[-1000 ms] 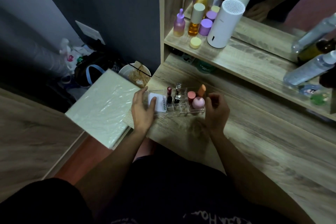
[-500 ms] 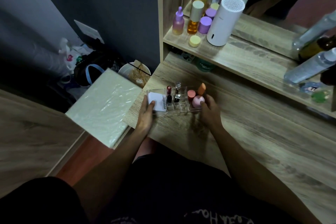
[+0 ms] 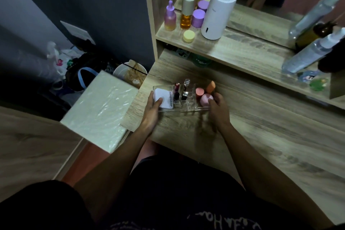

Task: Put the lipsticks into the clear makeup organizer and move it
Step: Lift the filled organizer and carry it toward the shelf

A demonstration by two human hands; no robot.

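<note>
Desk [image 3: 261, 136]: pale wood grain, fills the right half, raised shelf at the back.
Shelf [image 3: 252, 50]: above the desk's rear edge, carries bottles, jars and a tall canister.
Wrapped panel [image 3: 100, 110]: cream, under shiny film, tilted against the desk's left edge.
White canister [image 3: 217, 13]: upright on the shelf, perforated top, just right of the jars.
Clear spray bottles [image 3: 313, 50]: leaning at the shelf's right end.
Shelf bottles: purple dropper bottle [image 3: 170, 17], amber bottle [image 3: 186, 12] with a beige cap, purple jar [image 3: 198, 17], small yellow jar [image 3: 189, 36] in front.
Clear makeup organizer [image 3: 183, 99]: near the desk's front left corner, gripped at both ends; resting or raised, cannot tell.
Left hand [image 3: 152, 112]: closed around the organizer's left end, thumb on the white compact [image 3: 163, 98] in the left compartment.
Right hand [image 3: 217, 110]: closed around the right end, fingers beside the pink sponge [image 3: 205, 99].
Lipsticks: dark red one [image 3: 176, 92] and black-and-silver one [image 3: 185, 89], upright in the middle slots, side by side.
Right compartment: pink sponge in front, coral sponge [image 3: 199, 91] behind it, orange sponge [image 3: 211, 87] at the back.
</note>
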